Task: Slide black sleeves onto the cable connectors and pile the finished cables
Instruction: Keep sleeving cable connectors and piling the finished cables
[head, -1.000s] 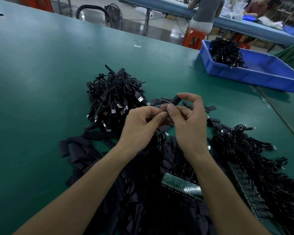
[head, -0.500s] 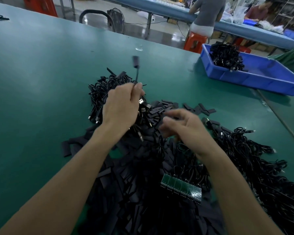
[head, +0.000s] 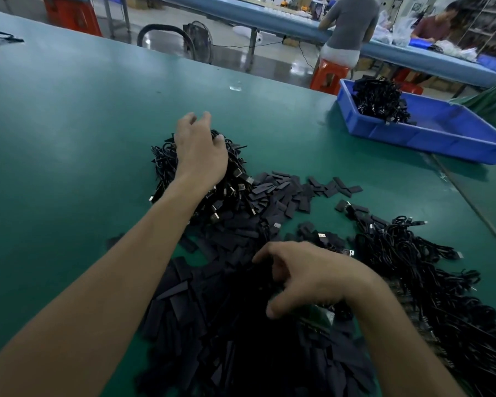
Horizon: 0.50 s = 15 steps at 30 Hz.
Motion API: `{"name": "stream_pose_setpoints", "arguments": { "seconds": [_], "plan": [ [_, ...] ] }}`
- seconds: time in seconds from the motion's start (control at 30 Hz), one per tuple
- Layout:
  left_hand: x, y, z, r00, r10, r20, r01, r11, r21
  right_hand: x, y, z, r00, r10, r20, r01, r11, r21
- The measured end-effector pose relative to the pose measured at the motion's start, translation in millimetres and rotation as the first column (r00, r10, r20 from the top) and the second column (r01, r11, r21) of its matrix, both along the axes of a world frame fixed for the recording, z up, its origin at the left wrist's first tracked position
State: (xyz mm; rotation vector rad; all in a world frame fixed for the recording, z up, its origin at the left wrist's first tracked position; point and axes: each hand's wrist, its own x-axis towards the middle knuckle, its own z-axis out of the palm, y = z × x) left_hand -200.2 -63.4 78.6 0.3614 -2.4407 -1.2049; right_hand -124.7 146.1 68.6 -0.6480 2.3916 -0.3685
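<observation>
1. Cables (head: pixel 165 164) that looked finished lay in a tangled heap at about eleven o'clock on the green table (head: pixel 69 124). Their metal plug ends poked out along the near edge.
2. The worker's left hand (head: pixel 201 150) hung right over that heap, palm down, with loose, spread fingers. I could see nothing in it.
3. The right hand (head: pixel 315 276) was low at about six o'clock, close to the worker's body and knuckles up. Its fingers (head: pixel 262 255) curled down into the dark litter of sleeves (head: pixel 226 339). From where I stood I could not tell whether they had pinched anything.
4. The bare cables (head: pixel 413 270) sprawled just beside that hand, at its three o'clock. Their strands ran mostly from twelve toward five. One shiny plug (head: pixel 350 252) lay just past the knuckles, at about one o'clock from the hand.
5. By my reckoning the next sleeving turned on the right hand. It was the nearer one to both stocks, with sleeves under its fingers and bare cables on its outer side. The left hand was well apart at eleven and would need to come down toward six to meet it.
6. A blue bin (head: pixel 430 138) sat far off at two o'clock with its own black bundle (head: pixel 378 98) inside, and neither hand was near it.
</observation>
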Motion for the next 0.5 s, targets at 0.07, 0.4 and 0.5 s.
{"name": "stream_pose_setpoints", "arguments": {
  "seconds": [0.07, 0.4, 0.5],
  "plan": [
    [6, 4, -3, 0.995, 0.036, -0.096, -0.044, 0.995, -0.084, -2, -1, 1, 0.993, -0.069, -0.098, 0.062, 0.996, -0.070],
    [42, 35, -28, 0.847, -0.412, -0.335, 0.414, 0.908, -0.068, -31, 19, 1, 0.845, -0.433, -0.314, 0.169, 0.774, -0.610],
    [49, 49, -43, 0.784, -0.593, -0.185, 0.616, 0.780, 0.108, -34, 22, -6, 0.846, -0.503, -0.177, 0.223, 0.635, -0.739]
  ]
}}
